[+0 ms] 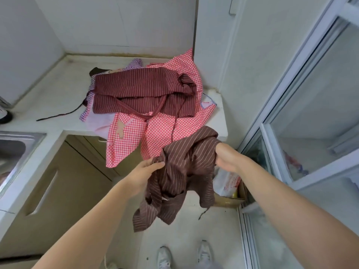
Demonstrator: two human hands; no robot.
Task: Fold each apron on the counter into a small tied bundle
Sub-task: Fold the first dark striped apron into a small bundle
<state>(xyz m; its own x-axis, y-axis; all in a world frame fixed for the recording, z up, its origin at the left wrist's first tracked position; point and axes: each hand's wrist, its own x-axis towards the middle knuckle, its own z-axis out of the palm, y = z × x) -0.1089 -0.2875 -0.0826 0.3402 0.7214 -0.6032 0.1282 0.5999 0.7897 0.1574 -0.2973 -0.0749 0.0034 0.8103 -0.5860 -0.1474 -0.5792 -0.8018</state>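
A brown striped apron [184,171] hangs crumpled in the air below the counter's front edge. My left hand [147,171] grips its left side and my right hand [227,158] grips its upper right part. On the white counter [58,94] lies a heap: a dark red striped apron [143,90] on top, a red checked apron [161,131] under it spilling over the edge, and a purple checked apron [134,65] mostly hidden beneath.
A steel sink [13,150] is set in the counter at the left. Beige cabinet doors [58,191] stand below. A sliding glass door [301,133] is on the right, with a cardboard box [229,199] holding a plastic bag on the floor.
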